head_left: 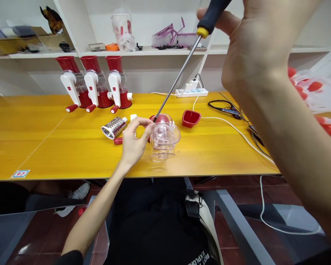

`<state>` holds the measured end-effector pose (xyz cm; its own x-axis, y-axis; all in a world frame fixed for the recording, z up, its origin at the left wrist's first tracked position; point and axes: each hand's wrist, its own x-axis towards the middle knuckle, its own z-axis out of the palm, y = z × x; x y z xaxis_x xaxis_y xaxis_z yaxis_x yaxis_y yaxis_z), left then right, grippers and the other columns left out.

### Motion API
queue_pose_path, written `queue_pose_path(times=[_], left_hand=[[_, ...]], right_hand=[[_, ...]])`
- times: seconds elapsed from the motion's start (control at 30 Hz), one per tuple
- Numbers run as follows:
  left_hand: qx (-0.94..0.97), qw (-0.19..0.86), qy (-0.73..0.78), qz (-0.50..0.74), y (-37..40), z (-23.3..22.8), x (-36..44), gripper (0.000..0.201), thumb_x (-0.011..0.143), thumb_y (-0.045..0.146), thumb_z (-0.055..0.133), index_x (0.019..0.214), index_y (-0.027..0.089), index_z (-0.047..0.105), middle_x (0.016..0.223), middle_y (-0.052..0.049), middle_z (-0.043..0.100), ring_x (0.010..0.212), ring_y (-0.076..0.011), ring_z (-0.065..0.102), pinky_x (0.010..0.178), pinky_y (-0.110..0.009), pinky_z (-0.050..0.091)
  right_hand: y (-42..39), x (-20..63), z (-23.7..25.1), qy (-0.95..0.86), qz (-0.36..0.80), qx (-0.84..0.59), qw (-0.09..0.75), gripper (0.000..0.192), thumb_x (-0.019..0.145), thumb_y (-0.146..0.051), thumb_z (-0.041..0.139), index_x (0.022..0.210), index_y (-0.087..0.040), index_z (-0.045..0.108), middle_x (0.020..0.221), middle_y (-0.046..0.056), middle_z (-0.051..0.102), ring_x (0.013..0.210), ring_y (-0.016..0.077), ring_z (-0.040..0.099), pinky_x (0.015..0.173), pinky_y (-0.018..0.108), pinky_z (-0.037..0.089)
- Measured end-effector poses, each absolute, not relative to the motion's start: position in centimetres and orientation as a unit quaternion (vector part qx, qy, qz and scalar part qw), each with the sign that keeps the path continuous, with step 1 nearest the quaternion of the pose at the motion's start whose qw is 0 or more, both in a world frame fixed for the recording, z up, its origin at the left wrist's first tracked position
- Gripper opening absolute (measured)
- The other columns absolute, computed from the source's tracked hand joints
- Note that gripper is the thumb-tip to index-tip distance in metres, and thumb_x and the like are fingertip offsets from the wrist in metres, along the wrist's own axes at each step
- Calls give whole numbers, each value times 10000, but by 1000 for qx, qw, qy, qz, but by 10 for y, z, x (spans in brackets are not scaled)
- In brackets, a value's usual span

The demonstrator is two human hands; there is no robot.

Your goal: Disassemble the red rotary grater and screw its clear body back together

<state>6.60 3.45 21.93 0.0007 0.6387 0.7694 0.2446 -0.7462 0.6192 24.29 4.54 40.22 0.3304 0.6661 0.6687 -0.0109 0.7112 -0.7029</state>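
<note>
Raised high at the upper right, my right hand (244, 48) is closed round the dark handle of a long screwdriver (179, 75) with a yellow collar. Its shaft slants down to the left. At its black tip, the thumb and forefinger of my left hand (135, 141) pinch together; whatever small thing is between them is hidden. Just right of these fingertips stands a clear plastic grater housing (162, 147), with a red part (163, 118) behind it. A metal grater drum (114, 127) lies left of my left hand, near a red crank handle (117, 141).
Several assembled rotary graters (120, 82) stand along the back left. A red hopper (191, 118) lies to the right, before a white power strip (191, 92). Cables (237, 134) cross the right side of the yellow table (79, 154). Shelves (143, 52) behind hold assorted parts.
</note>
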Motion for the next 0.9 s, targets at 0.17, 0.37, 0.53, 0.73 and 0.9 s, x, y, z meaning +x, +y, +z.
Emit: queue_pose_path(times=[0.17,0.37,0.53,0.73,0.9], left_hand=[[687,139,334,630,39,225,56,255,922,488,690,869,240,668,837,3,697,801,-161,662,806,-366,565],[768,90,308,554,49,270,50,193,946,398,652,858,227,666,816,-3,713,767,-154,660,759,-330,550],[905,68,257,331,87,311,93,141,901,325,640,845,216,710,792,-21,738,704,-184,675,713,-356,533],[961,-38,263,77,163,306,184,208,658,128,741,519,222,616,542,-14,552,631,-250,627,699,-452,521],[961,-92,260,-20,198,286,228,217,603,125,755,483,226,606,523,-19,542,660,-261,631,661,-417,509]], right_hand=[[60,268,383,-503,203,-282,791,524,763,-351,560,1181,-246,261,975,-102,543,903,-45,616,821,240,617],[121,326,315,-246,350,-237,872,745,796,-335,597,1412,-212,197,1186,41,529,1224,41,538,1034,355,612],[164,367,267,-85,428,-144,888,670,866,-604,326,1346,-147,428,1266,79,506,1362,-15,400,1196,268,565],[172,393,234,-103,330,-262,901,725,886,-558,352,1480,-151,270,1255,67,497,1297,-18,472,1146,261,575],[180,406,215,-120,273,-334,894,781,874,-606,325,1520,-207,139,1358,95,425,1249,-35,470,1149,304,578]])
